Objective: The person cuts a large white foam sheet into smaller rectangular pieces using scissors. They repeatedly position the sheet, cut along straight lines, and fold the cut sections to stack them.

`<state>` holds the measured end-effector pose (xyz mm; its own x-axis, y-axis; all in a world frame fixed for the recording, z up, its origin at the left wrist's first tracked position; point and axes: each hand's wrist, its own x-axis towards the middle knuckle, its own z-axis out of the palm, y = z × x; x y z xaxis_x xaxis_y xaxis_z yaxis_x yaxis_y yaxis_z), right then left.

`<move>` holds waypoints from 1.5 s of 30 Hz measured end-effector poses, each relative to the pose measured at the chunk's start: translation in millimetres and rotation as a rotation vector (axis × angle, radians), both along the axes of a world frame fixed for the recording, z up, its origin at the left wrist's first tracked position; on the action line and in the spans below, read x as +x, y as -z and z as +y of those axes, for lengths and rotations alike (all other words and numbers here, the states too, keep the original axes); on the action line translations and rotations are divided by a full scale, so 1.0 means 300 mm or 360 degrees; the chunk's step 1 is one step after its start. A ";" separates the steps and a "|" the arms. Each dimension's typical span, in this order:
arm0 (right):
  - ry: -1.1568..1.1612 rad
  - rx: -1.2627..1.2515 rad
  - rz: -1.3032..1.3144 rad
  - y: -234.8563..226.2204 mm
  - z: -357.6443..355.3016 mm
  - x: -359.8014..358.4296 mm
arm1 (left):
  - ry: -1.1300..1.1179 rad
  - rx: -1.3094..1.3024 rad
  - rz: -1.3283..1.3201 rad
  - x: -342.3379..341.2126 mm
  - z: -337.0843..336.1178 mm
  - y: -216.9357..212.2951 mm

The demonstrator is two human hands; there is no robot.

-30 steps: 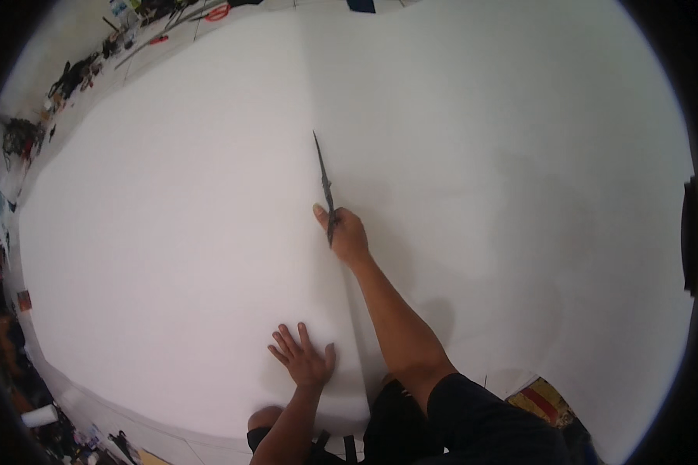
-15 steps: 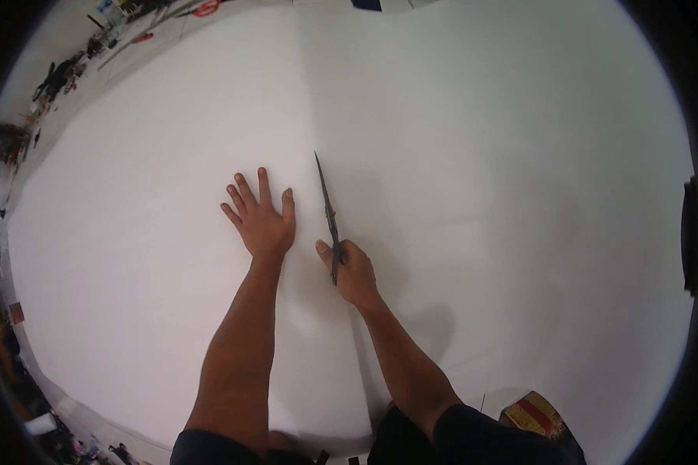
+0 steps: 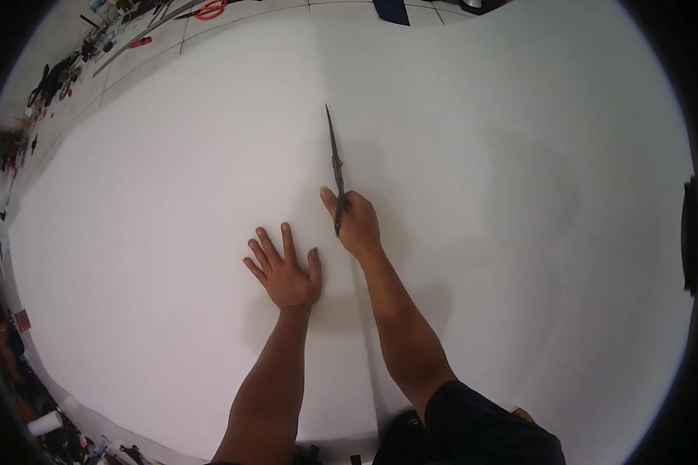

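A large white sheet [image 3: 155, 170] lies spread out beneath both my hands. My right hand [image 3: 358, 223] is wrapped round the handles of dark long-bladed scissors [image 3: 334, 147], their tip pointing away from me. The blades line up with a seam or cut line that runs lengthwise down the middle of the sheet. From my right hand back towards me, this line shows as a dark edge. To the left of it and nearer me, my left hand [image 3: 293, 280] rests flat on the sheet, fingers spread, holding nothing.
Tiled floor shows past the sheet's far edge, with orange-handled scissors [image 3: 211, 10], a long metal ruler [image 3: 136, 39] and a dark blue piece [image 3: 392, 11] on it. Clutter lines the left side, including a white roll [image 3: 45, 423]. A dark object [image 3: 689, 236] stands at the right rim.
My right hand with the scissors has moved farther away from me along the line. My left hand sits lower in view and closer to the line, still flat.
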<state>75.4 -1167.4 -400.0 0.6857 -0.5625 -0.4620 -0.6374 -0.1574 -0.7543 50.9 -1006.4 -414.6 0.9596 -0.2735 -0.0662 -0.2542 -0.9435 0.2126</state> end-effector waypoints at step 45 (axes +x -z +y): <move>0.0151 0.0010 -0.0104 -0.081 0.167 -1.155 | 0.0027 -0.0094 -0.0159 -0.016 0.041 0.078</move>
